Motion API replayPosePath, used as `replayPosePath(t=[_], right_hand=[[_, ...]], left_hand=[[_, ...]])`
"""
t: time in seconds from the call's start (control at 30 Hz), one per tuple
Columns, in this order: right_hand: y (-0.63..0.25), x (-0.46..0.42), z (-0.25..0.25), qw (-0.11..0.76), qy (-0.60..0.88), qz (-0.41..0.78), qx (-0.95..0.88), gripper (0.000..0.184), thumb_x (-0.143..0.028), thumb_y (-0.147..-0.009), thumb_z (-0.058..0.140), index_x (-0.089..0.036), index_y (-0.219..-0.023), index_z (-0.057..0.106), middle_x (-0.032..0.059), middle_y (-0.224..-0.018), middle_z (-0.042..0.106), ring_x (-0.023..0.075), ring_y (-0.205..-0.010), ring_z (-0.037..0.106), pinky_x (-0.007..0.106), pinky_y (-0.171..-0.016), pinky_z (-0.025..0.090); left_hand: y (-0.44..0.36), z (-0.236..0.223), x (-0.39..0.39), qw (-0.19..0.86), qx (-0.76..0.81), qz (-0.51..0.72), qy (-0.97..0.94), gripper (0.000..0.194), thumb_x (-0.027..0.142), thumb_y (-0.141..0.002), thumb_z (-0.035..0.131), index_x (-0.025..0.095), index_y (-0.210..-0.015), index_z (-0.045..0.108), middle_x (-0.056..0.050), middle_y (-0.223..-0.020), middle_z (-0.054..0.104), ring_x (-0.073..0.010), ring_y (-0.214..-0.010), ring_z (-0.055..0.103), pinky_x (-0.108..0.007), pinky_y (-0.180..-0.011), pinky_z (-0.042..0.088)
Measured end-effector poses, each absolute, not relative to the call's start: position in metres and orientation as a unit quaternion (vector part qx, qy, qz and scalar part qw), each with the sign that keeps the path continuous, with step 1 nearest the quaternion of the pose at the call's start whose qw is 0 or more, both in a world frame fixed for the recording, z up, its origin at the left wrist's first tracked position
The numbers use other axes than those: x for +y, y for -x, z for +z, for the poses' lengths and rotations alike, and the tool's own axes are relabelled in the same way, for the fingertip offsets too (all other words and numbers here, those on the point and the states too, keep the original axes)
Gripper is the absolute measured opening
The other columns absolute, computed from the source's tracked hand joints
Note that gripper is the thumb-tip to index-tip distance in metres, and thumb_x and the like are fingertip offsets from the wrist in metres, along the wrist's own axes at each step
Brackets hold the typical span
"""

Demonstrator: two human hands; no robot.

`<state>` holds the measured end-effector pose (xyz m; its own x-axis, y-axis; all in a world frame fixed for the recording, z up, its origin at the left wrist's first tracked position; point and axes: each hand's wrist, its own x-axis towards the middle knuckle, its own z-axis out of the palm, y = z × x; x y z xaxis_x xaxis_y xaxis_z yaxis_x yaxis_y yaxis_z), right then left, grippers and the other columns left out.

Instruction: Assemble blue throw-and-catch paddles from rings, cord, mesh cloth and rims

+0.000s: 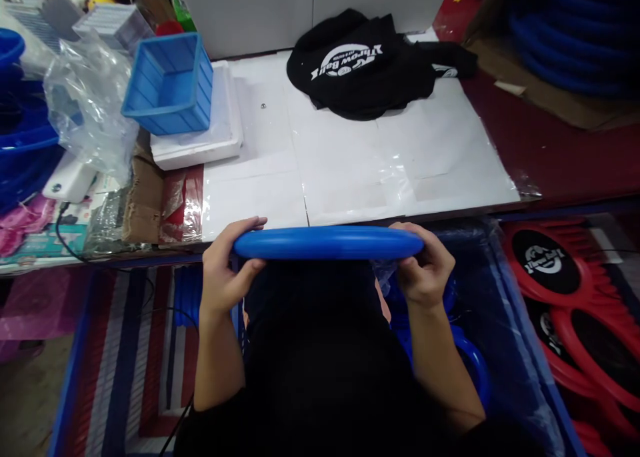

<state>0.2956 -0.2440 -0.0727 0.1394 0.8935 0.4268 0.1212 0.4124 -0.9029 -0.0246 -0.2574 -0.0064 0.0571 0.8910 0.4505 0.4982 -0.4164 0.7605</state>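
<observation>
A round blue plastic ring [327,243] is held level and seen edge-on, just in front of the table's near edge. My left hand [231,270] is closed on its left end, thumb below and fingers above. On the opposite end my right hand [425,265] grips it the same way. The ring's flat faces are hidden at this angle. Beyond it, on the white-covered tabletop [345,170], lies a crumpled pile of black fabric [370,87] printed with white "Throw Ball" lettering.
A blue plastic bin [200,87] sits on a white foam lid [200,151] at the left. To the right, red paddle discs with black centres [550,260] fill a crate. More blue rings [565,40] are stacked at upper right. A striped crate [130,350] stands below left.
</observation>
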Motion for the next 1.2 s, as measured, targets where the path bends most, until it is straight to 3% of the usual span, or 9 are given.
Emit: replayPosePath(t=[0.1,0.27,0.37,0.47,0.6,0.8,0.97,1.1,1.2], right_hand=[[-0.297,-0.247,-0.119,0.659,0.479,0.351,-0.461,0.043,-0.055,-0.088,0.079,-0.026,-0.12,0.074,0.0048,-0.102,0.076,0.0236,-0.088,0.072,0.036,-0.078,0.059],[-0.289,-0.248,-0.164,0.634,0.479,0.404,-0.452,0.04,-0.058,-0.09,0.074,-0.024,-0.112,0.07,-0.002,-0.078,0.069,0.0157,-0.063,0.065,0.026,-0.06,0.055],[-0.295,-0.249,-0.148,0.607,0.476,0.409,-0.488,0.042,-0.05,-0.091,0.076,-0.024,-0.123,0.07,0.0044,-0.102,0.077,0.0208,-0.089,0.074,0.033,-0.08,0.061],[-0.301,-0.249,-0.106,0.551,0.439,0.33,-0.629,0.053,-0.029,-0.091,0.077,-0.028,-0.142,0.064,0.0111,-0.137,0.071,0.03,-0.126,0.067,0.05,-0.109,0.053],[-0.297,-0.241,-0.066,0.485,0.339,0.277,-0.757,0.051,-0.021,-0.091,0.076,-0.03,-0.14,0.067,0.0115,-0.122,0.076,0.0325,-0.111,0.071,0.054,-0.098,0.056],[-0.286,-0.236,-0.094,0.558,0.355,0.386,-0.644,0.034,-0.043,-0.096,0.073,-0.031,-0.128,0.071,0.0082,-0.107,0.072,0.0285,-0.097,0.069,0.047,-0.084,0.058],[-0.282,-0.249,-0.132,0.589,0.385,0.414,-0.577,0.035,-0.053,-0.091,0.074,-0.03,-0.117,0.071,0.0087,-0.103,0.071,0.0316,-0.103,0.069,0.054,-0.091,0.059],[-0.274,-0.253,-0.153,0.596,0.411,0.438,-0.534,0.05,-0.069,-0.091,0.066,-0.032,-0.125,0.063,0.0098,-0.104,0.072,0.0369,-0.115,0.07,0.064,-0.101,0.056],[-0.267,-0.253,-0.161,0.557,0.405,0.472,-0.551,0.059,-0.076,-0.091,0.061,-0.034,-0.131,0.06,0.0098,-0.107,0.074,0.0363,-0.113,0.073,0.062,-0.1,0.059]], left_hand=[[0.03,-0.032,-0.25,0.235,0.535,0.529,-0.616,0.046,0.056,-0.099,0.067,0.019,-0.126,0.073,-0.01,-0.117,0.08,-0.0269,-0.109,0.076,-0.039,-0.096,0.061],[0.02,-0.038,-0.249,0.193,0.554,0.541,-0.603,0.031,0.045,-0.097,0.072,0.019,-0.115,0.075,-0.006,-0.107,0.079,-0.0243,-0.1,0.075,-0.036,-0.091,0.059],[0.012,-0.017,-0.256,0.185,0.501,0.512,-0.672,0.029,0.037,-0.095,0.078,0.021,-0.119,0.075,-0.006,-0.11,0.079,-0.0239,-0.101,0.074,-0.038,-0.092,0.059],[-0.002,0.006,-0.266,0.126,0.457,0.456,-0.753,0.036,0.032,-0.092,0.083,0.021,-0.124,0.073,-0.007,-0.111,0.08,-0.0238,-0.1,0.074,-0.039,-0.091,0.058],[-0.013,0.018,-0.274,0.061,0.425,0.417,-0.802,0.046,0.027,-0.088,0.087,0.021,-0.13,0.07,-0.008,-0.116,0.081,-0.0241,-0.102,0.076,-0.04,-0.093,0.059],[0.033,-0.02,-0.289,0.185,0.534,0.482,-0.669,0.054,0.04,-0.093,0.081,0.027,-0.144,0.066,-0.011,-0.142,0.071,-0.0298,-0.133,0.067,-0.048,-0.116,0.053],[0.067,-0.071,-0.31,0.291,0.545,0.572,-0.539,0.061,0.056,-0.09,0.079,0.025,-0.141,0.069,-0.013,-0.148,0.067,-0.0339,-0.139,0.062,-0.048,-0.12,0.05],[0.067,-0.098,-0.32,0.327,0.571,0.627,-0.417,0.055,0.052,-0.093,0.077,0.022,-0.138,0.071,-0.016,-0.142,0.071,-0.0327,-0.132,0.068,-0.044,-0.114,0.055],[0.066,-0.107,-0.323,0.284,0.563,0.676,-0.381,0.047,0.049,-0.091,0.08,0.023,-0.13,0.074,-0.012,-0.126,0.078,-0.0309,-0.118,0.075,-0.045,-0.107,0.059]])
